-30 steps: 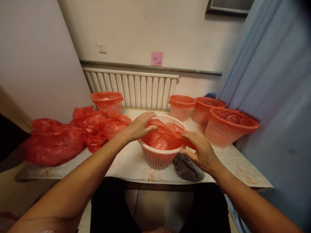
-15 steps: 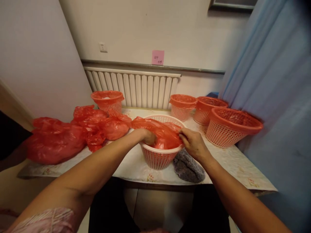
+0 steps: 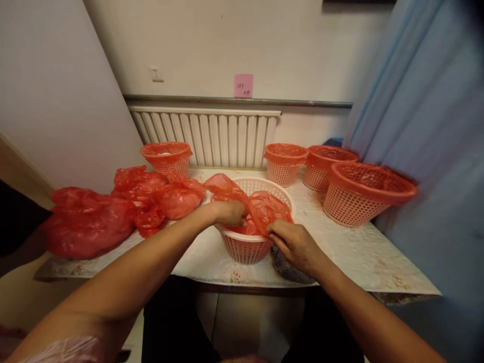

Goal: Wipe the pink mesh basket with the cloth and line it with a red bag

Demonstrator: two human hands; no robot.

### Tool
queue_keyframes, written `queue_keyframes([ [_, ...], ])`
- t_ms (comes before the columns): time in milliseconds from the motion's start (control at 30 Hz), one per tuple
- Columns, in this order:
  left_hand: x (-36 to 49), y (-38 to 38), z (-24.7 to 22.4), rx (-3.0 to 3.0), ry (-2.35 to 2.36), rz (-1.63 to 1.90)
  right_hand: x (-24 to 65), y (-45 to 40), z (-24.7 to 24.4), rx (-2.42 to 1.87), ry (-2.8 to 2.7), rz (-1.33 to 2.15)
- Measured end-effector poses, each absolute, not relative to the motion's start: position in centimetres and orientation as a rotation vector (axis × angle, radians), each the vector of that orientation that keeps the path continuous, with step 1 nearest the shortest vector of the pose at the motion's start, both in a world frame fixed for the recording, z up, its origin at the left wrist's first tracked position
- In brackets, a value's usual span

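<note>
In front of me a white perforated plastic basket (image 3: 247, 250) stands upright on the table. A thin red plastic bag (image 3: 266, 209) lies loosely in its mouth and droops over the left rim. My left hand (image 3: 231, 214) is closed on the bag's gathered film above the basket's left side. At the front right rim, my right hand (image 3: 293, 241) pinches the bag's edge between thumb and fingers. A dark grey speckled cloth (image 3: 289, 269) lies against the basket's right side, partly hidden below my right hand.
Several red-lined baskets stand around: one at back left (image 3: 168, 159), others along the right, the nearest a large one (image 3: 353, 204). Filled red bags (image 3: 88, 219) crowd the table's left. A blue curtain (image 3: 427, 126) hangs at right, a radiator (image 3: 212, 136) behind.
My left hand has come up out of the basket's mouth. My right hand has shifted slightly down and left along the rim, and the bag's film has spread and bunched differently.
</note>
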State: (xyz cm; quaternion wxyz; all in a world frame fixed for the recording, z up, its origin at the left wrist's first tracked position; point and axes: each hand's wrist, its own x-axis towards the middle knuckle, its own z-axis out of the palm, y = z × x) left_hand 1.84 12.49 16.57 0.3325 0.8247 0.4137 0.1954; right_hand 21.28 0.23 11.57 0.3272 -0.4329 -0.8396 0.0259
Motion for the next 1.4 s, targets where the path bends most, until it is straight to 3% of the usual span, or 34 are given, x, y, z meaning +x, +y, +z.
queue_keyframes([
  [67,0.6,10.2,18.0,2.630,1.045,0.347,21.6,0.1,11.5,-1.127,-2.205,0.070],
  [233,-0.8,7.4,18.9,3.190,0.913,0.675,21.5,-0.4,11.7,-1.101,-2.281,0.029],
  [433,-3.4,9.9,16.1,3.384,0.714,0.390,21.5,-1.9,12.1,-1.116,-2.419,-0.059],
  [733,-8.6,8.2,9.8,3.581,0.602,0.836,24.3,-0.5,7.6,-1.235,-2.480,-0.467],
  [967,-8.5,10.9,5.3,3.247,0.972,0.910,25.8,2.5,3.1,-1.506,-2.155,-0.615],
  [1133,-7.4,13.0,5.0,2.606,1.203,1.083,27.3,4.2,1.5,-1.460,-1.913,-0.063],
  [1267,-8.4,13.7,7.8,2.159,1.461,1.371,30.1,4.1,3.9,-1.526,-1.558,0.199],
  [1400,-7.6,13.8,11.3,2.265,1.573,1.690,30.5,4.6,9.1,-1.546,-1.385,0.010],
])
